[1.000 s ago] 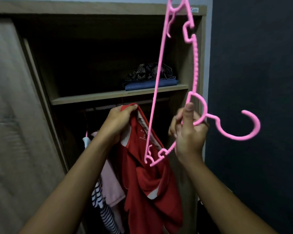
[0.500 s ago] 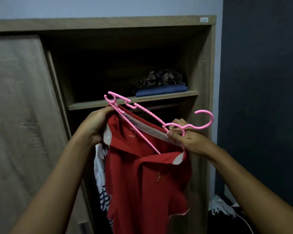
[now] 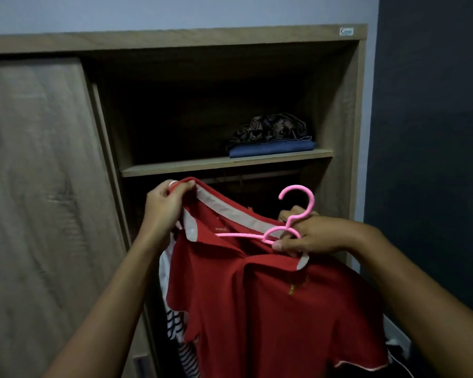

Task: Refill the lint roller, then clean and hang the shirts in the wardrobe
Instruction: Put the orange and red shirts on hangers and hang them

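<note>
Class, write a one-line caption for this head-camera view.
Left hand grips the collar of the red polo shirt while the right hand holds a pink hanger partly inside its neck, before the wardrobe.

One arm of the pink hanger (image 3: 241, 235) is hidden behind the right hand (image 3: 314, 236) and the collar of the red shirt (image 3: 271, 309). The shirt's lower part is cut off by the bottom edge. A striped garment (image 3: 175, 323) shows only as a strip behind the shirt. The label (image 3: 346, 31) at the top right corner of the wardrobe (image 3: 175, 39) is too small to read, as is the print (image 3: 221, 228) inside the collar.
</note>
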Available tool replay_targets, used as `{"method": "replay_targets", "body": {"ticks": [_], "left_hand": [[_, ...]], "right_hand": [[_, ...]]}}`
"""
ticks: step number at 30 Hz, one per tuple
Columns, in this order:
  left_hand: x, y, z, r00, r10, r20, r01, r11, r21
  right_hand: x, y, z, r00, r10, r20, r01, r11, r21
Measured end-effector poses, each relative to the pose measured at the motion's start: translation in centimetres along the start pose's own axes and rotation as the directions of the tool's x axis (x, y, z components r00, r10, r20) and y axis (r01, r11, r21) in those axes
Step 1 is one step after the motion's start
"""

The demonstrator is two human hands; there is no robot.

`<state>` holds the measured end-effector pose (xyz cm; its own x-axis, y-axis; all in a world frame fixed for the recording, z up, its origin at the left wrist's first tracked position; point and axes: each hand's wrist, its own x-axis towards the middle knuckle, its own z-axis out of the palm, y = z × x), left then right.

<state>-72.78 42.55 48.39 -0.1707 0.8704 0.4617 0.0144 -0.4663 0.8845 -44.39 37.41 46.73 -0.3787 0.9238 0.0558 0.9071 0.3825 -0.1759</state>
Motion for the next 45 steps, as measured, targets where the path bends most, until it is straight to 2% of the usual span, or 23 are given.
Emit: {"method": "replay_targets", "body": {"ticks": [3,6,8,11,14,16,17,19,21,25,27,29,32,40,41,43,45], "left_hand": [[-0.9,0.7,0.8,0.958,0.162,0.237,-0.216,0.951,0.221],[-2.0,1.1,1.0,0.888,0.213,0.408,-0.4,0.797,0.453],[-2.5,1.2,1.1,0.85,0.246,0.466,-0.489,0.694,0.528],[-3.0,1.1,0.8,0.79,0.263,0.554,-0.588,0.582,0.562],[-2.8,0.7,-0.2,0.676,0.438,0.593,-0.733,0.48,0.482],[-2.3,0.2,-0.7,0.658,0.495,0.568,-0.752,0.464,0.468],[-2.0,-0.2,-0.9,0.674,0.458,0.579,-0.737,0.466,0.49],[-1.5,-1.3,-0.9,0.718,0.266,0.643,-0.67,0.513,0.536],[-1.4,-2.6,-0.7,0.714,0.11,0.691,-0.617,0.566,0.547],[-1.3,-3.7,-0.7,0.732,0.178,0.658,-0.617,0.581,0.53],[-0.8,-4.0,-1.1,0.756,0.192,0.626,-0.601,0.581,0.549],[-0.3,-4.3,-1.6,0.782,0.191,0.593,-0.573,0.595,0.564],[0.1,-4.4,-2.3,0.803,0.201,0.562,-0.559,0.583,0.589],[0.5,-5.1,-3.8,0.831,0.117,0.544,-0.531,0.461,0.711],[0.4,-5.1,-4.1,0.836,0.12,0.536,-0.522,0.479,0.706],[-0.2,-5.0,-4.5,0.843,0.128,0.523,-0.489,0.588,0.644],[-0.8,-5.0,-4.6,0.846,0.132,0.517,-0.446,0.707,0.549]], "right_hand": [[1.3,-0.3,0.0,0.998,-0.041,-0.056,0.036,0.996,-0.079],[3.1,-0.3,0.4,0.995,-0.064,-0.076,0.049,0.983,-0.178],[4.3,0.1,1.2,0.997,-0.059,-0.043,0.051,0.984,-0.172],[4.7,-0.3,1.3,0.995,-0.068,-0.076,0.061,0.994,-0.09],[4.4,-1.0,0.3,0.976,-0.155,-0.155,0.171,0.98,0.099],[3.8,-1.7,-0.3,0.963,-0.199,-0.182,0.234,0.952,0.196],[3.6,-2.1,-0.5,0.956,-0.214,-0.199,0.256,0.942,0.217],[3.7,-2.5,-0.7,0.933,-0.245,-0.262,0.3,0.933,0.197],[3.8,-2.4,-0.7,0.919,-0.237,-0.316,0.309,0.929,0.203],[3.6,-1.3,-0.6,0.919,-0.172,-0.354,0.248,0.951,0.183],[3.1,-0.4,-0.9,0.93,-0.054,-0.363,0.143,0.965,0.222],[2.6,0.5,-1.4,0.944,0.053,-0.327,0.003,0.986,0.167],[2.3,1.4,-1.7,0.945,0.113,-0.308,-0.083,0.99,0.111],[0.1,0.6,-3.1,0.915,0.071,-0.397,0.045,0.96,0.276],[-0.3,0.3,-3.1,0.924,0.029,-0.382,0.091,0.952,0.292],[-0.9,-0.5,-2.7,0.918,-0.044,-0.393,0.189,0.922,0.338],[-0.9,-0.7,-2.1,0.899,-0.024,-0.437,0.187,0.924,0.333]]}}
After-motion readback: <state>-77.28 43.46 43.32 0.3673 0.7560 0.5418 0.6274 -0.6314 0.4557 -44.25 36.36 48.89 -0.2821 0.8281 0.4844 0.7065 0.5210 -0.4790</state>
